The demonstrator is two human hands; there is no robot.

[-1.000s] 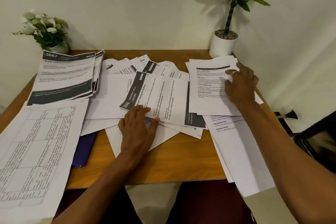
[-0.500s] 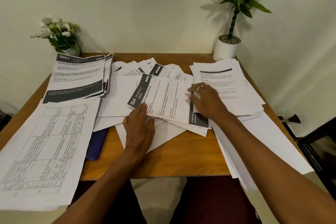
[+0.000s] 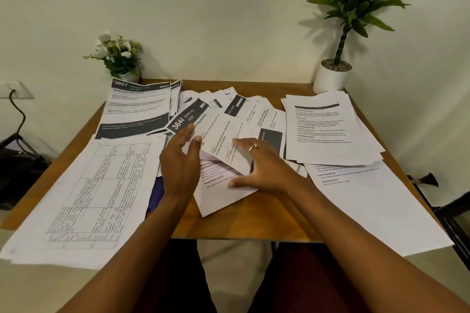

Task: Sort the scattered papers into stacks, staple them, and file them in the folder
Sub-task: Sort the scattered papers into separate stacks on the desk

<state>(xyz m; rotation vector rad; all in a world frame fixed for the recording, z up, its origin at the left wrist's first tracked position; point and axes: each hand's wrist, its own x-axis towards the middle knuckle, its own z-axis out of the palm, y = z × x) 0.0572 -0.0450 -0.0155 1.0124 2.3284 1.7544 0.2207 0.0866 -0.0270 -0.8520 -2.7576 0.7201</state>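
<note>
Landmark: the 3644 sheet [image 3: 221,134], laid askew at mid-table, its near edge raised off the papers below.
Left hand [image 3: 179,162]: placed at the landmark's left edge, fingers straight and thumb apart; whether the edge is pinched cannot be told.
Right hand [image 3: 264,168]: spread wide, fingers laid flat on the landmark's right half, thumb set on the sheet beneath its near corner.
Scattered papers [image 3: 244,107]: fanned out behind and under the landmark.
3667 stack [image 3: 138,109]: left of the landmark, touching its dark header.
Grid-table stack [image 3: 96,193]: near-left of the landmark, overhanging the table [image 3: 254,213].
Text stack [image 3: 328,129]: just right of the landmark.
Folder [image 3: 155,195]: purple, near-left of the landmark, mostly covered by papers.
</note>
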